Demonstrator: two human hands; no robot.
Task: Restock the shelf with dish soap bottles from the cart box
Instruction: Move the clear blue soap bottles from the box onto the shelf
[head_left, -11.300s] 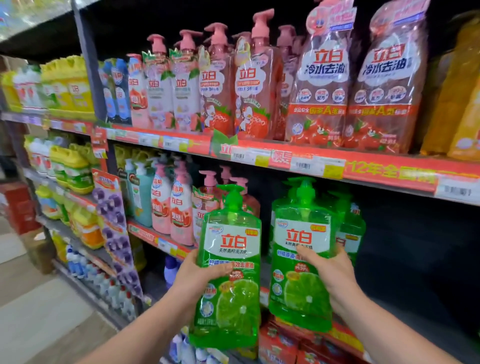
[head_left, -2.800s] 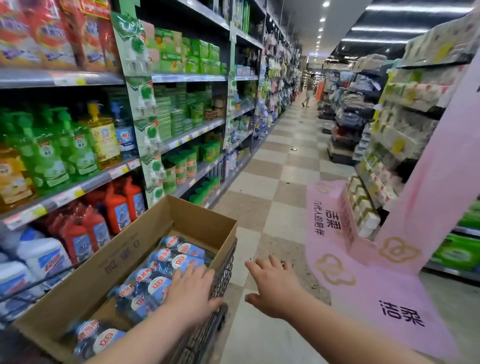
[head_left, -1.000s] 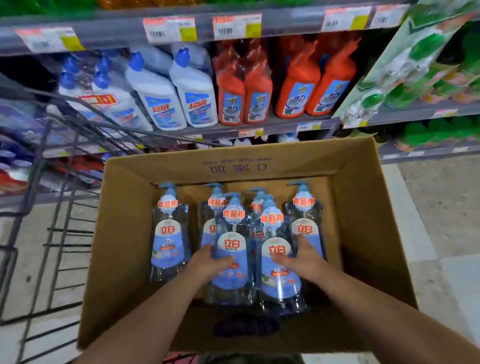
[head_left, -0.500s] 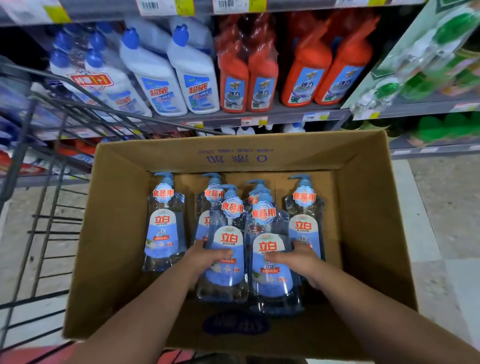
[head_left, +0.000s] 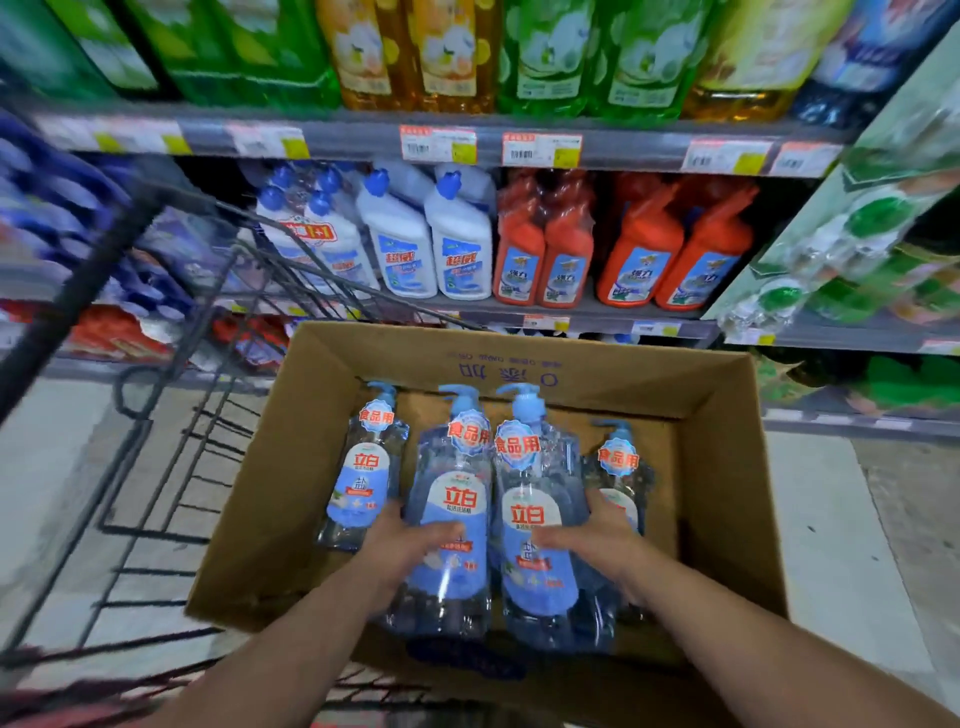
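A blue pump-top dish soap bottle (head_left: 453, 512) is gripped in the left hand (head_left: 410, 543), a second bottle (head_left: 532, 525) in the right hand (head_left: 597, 535) — the two touch, side by side, over the middle of the cardboard box (head_left: 727, 467). Spare bottles (head_left: 363, 467) (same label) flank them inside the box. Beyond the box — a stocked shelf (head_left: 363, 137).

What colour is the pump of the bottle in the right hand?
Light blue pump, clearest in the head view.
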